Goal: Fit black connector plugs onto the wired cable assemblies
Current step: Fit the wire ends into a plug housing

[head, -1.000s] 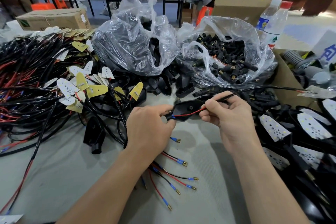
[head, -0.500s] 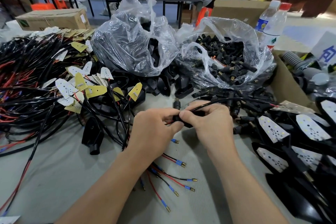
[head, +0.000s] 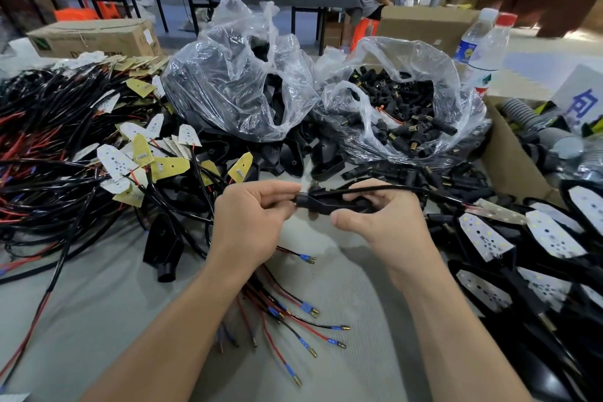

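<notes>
My left hand (head: 251,222) pinches the left end of a black plastic connector piece (head: 326,204) held over the table's middle. My right hand (head: 385,222) grips its right end together with a black cable (head: 434,194) that runs off right to a white LED board (head: 499,210). Red and black wire ends with blue sleeves and brass tips (head: 306,326) lie below my left wrist. A clear bag of small black plugs (head: 404,111) stands open behind my hands.
A big tangle of black and red cables with white and yellow boards (head: 81,157) fills the left. A second plastic bag of black housings (head: 235,81) stands at centre back. Finished black housings with boards (head: 538,254) pile up right. Two bottles (head: 483,42) and cardboard boxes stand behind.
My hands came together, then drew slightly apart along the black piece. The red and blue wire ends seen at the piece a second ago are out of sight now. The cable's board has shifted right.
</notes>
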A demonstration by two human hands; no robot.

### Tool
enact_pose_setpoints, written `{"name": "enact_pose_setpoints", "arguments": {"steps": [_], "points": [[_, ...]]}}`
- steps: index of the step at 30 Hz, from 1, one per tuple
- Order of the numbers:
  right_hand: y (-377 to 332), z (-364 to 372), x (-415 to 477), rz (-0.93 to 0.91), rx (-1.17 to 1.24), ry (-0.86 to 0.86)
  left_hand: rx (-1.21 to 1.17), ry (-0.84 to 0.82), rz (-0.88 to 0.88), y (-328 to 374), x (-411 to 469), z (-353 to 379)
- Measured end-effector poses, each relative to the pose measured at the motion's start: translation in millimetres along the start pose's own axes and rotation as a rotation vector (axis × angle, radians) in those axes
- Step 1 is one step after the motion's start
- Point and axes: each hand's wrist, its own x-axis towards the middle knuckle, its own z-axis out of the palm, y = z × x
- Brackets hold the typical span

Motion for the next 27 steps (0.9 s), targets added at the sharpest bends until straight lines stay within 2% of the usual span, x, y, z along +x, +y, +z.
{"name": "enact_pose_setpoints", "arguments": {"steps": [4, 10, 19, 24, 27], "points": [[0.6, 0.8, 0.9, 0.143, 0.298, 0.005, 0.017, 0.027, 0.030, 5.0, 0.3, -6.3], [-5.5, 10.4, -1.2, 0.363, 0.793, -0.131, -0.002, -0.018, 0.022, 6.6, -3.9, -4.4], [-3.5, 13.2, 1.5, 0.333, 0.828, -0.056, -0.170, -0.118, -0.131, 16.1, -1.6, -2.4], [-4.5, 12.1, 1.2, 0.345, 0.953, -0.209, -0.572, -0.210, -0.465, 18.0, -4.9, -4.7], [-4.4, 11.2, 1.3, 0.337, 0.996, -0.260, -0.612, -0.278, -0.465, 19.2, -5.2, -6.1]]}}
